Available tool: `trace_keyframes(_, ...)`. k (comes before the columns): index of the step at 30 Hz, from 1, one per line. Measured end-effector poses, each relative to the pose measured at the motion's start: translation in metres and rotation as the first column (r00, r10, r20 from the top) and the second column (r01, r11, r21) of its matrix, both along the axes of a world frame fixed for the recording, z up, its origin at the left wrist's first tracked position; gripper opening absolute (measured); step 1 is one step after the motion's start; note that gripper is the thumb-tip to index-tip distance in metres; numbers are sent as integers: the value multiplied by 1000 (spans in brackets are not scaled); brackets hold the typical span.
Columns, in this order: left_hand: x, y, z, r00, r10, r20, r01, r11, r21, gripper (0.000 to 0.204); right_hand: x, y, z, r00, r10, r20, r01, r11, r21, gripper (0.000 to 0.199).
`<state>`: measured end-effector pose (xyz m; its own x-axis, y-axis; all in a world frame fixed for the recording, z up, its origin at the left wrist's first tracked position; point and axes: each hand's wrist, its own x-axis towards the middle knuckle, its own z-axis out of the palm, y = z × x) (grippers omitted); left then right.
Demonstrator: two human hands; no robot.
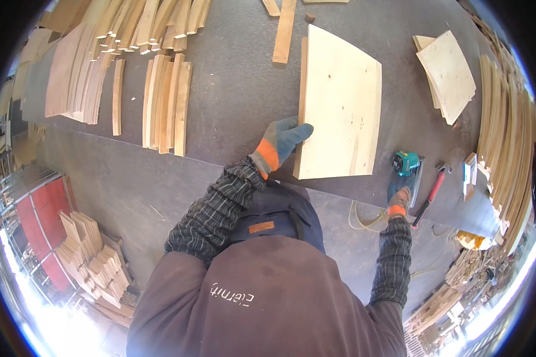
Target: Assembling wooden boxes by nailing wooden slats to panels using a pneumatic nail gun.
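A pale wooden board (343, 107) lies in front of me, with a narrow wooden strip (303, 77) along its left edge. My left hand (284, 140), in a blue and orange glove, is closed on that edge, thumb on top. Low on the right, my right hand (399, 195), gloved alike, is wrapped around the handle of a teal nail gun (406, 163) resting on the dark worktable (238, 89). Part of its grip is hidden by the glove. Just right of the gun lies a red-handled hammer (431, 195).
Wooden strips (167, 104) and panels (77, 77) are stacked at the left. More boards (449, 74) lie at the far right, beside a long stack of strips (503, 125). A pale hose (366, 220) loops below the table's near edge. Cut wood pieces (98, 256) are piled at lower left.
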<state>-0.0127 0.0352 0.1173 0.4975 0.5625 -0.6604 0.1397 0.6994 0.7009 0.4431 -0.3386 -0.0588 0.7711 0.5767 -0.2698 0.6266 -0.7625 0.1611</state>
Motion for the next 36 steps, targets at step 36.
trace_keyframes(36,-12,-6,-66,995,-55,82,56,998,-9,56,-269,211,275,78,-67,-995,424,905,-27,18)
